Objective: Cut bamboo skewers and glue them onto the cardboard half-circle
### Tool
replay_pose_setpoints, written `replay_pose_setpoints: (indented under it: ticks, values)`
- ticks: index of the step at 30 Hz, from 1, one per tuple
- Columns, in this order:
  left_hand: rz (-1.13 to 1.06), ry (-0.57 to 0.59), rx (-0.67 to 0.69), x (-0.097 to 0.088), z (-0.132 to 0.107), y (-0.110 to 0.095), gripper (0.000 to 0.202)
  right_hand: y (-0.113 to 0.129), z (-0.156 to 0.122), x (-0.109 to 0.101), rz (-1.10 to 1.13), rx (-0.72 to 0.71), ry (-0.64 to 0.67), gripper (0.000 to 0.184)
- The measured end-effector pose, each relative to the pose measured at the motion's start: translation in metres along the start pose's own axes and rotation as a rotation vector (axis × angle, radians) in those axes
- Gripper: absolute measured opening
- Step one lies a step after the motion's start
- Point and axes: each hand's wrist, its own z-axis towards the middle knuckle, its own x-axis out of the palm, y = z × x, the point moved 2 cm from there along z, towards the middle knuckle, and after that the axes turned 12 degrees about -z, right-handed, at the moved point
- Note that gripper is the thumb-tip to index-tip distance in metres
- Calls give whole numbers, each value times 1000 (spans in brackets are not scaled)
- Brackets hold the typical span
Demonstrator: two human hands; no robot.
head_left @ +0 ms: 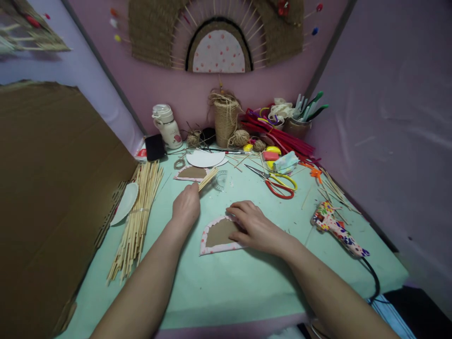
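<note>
My left hand [186,205] is closed around a small bunch of thin wooden sticks [209,179], whose ends point up and to the right. Flat on the table lies a half-circle of brown cardboard [221,234] with a white, pink-spotted fabric edge folded over it. Resting over its right side is my right hand [256,225], thumb and fingers apart, covering that part. Behind the left hand's sticks are a second fabric-edged half-circle [192,173] and a clear protractor [221,181].
A tied bundle of sticks [141,212] lies left, beside a large cardboard sheet [52,197]. Scissors [278,182] and a flowered glue gun [339,229] with a cord lie right. Twine [226,120], a white bottle [167,126] and red pipe cleaners [278,134] stand at the back.
</note>
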Motion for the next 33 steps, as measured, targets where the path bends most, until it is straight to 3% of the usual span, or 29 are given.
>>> replay_pose_setpoints:
  ticks: [4, 13, 18, 25, 33]
  values:
    - [75, 24, 18, 9, 0, -8, 33, 1, 1, 3, -29, -3, -3, 47]
    - [168, -201, 37, 22, 11, -13, 49, 1, 1, 4, -80, 4, 3, 44]
    - [148, -243, 71, 18, 9, -8, 50, 0, 1, 5, -90, -2, 1, 44]
    - [82, -234, 125, 11, 2, -6, 27, 0, -1, 4, -96, 3, 7, 42]
    - [95, -237, 165, 15, 4, -5, 14, 1, -2, 3, -103, -4, 7, 42]
